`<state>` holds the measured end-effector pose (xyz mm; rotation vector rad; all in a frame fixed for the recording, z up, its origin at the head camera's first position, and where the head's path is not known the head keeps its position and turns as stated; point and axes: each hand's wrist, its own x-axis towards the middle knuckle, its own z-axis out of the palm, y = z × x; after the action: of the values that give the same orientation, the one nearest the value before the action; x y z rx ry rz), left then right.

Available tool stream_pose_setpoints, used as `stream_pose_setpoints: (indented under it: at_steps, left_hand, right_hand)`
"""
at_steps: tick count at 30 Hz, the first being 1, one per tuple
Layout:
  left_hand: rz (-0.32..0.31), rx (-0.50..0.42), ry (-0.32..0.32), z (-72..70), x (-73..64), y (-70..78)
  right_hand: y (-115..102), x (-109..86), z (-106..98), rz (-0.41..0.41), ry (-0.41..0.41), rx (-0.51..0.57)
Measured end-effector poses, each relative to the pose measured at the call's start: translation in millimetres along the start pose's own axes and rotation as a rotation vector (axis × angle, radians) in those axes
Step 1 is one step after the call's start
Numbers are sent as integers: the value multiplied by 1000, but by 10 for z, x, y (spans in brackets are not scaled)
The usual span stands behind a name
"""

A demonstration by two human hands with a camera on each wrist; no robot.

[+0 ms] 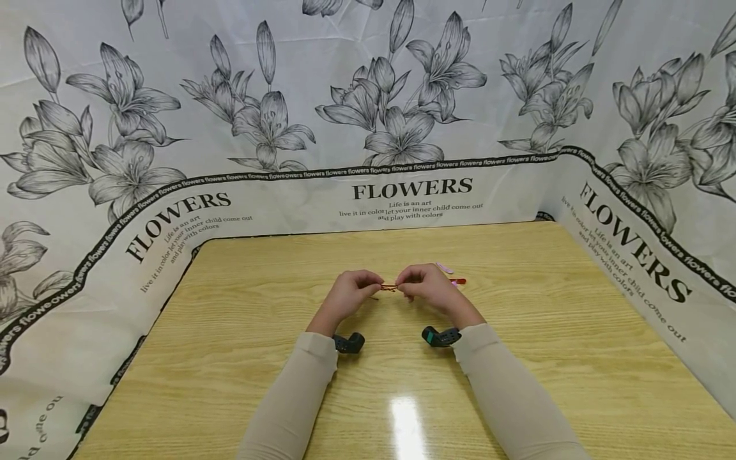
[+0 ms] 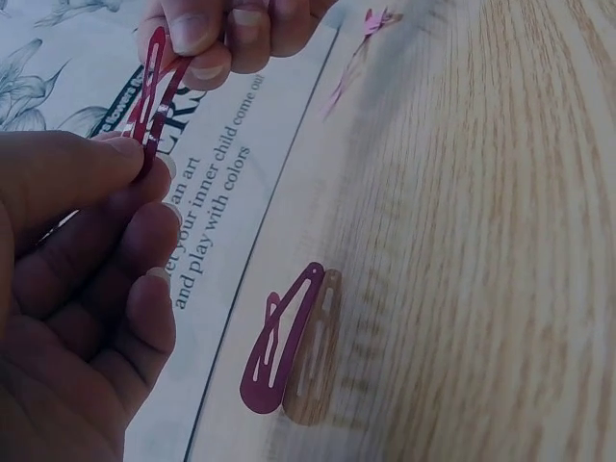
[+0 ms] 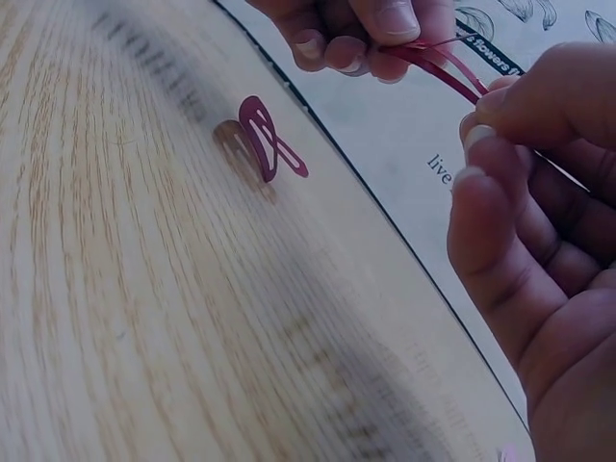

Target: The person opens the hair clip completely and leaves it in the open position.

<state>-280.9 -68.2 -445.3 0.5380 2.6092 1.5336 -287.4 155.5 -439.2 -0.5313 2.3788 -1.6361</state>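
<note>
1. Left hand [image 1: 351, 294]: fingers pinch one end of a red hair clip [image 1: 389, 289], just below head-view centre.
2. Right hand [image 1: 430, 287]: fingers pinch its other end.
3. Another clip [image 2: 258, 393] lies on the worktop [image 2: 491, 289], left-wrist view's lower middle.

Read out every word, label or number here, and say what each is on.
"FLOWERS": large letters on the patterned cloth, repeated.
"Life is an art": smaller, beneath it.
"live it in color let your inner child come out": next line.
"and play with colors": last line.
"flowers": repeated along the cloth's black band.
Cloth's lower-left lettering: cut off, unreadable in full.
Held hair clip: no readable writing.
</note>
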Motion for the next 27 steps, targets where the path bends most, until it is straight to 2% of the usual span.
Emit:
stream_pose_setpoints:
  at_steps: [3, 9, 19, 27]
  left_hand:
    - [0, 31, 3, 4, 5, 17]
    - [-4, 86, -9, 31, 28, 15]
    - [34, 201, -11, 53, 74, 2]
    - [57, 303, -31, 21, 67, -8]
  right_hand:
    - [68, 29, -12, -3, 13, -11]
    - [66, 14, -14, -24, 42, -48]
    - [57, -11, 16, 0, 69, -149]
    - [57, 27, 49, -11, 39, -223]
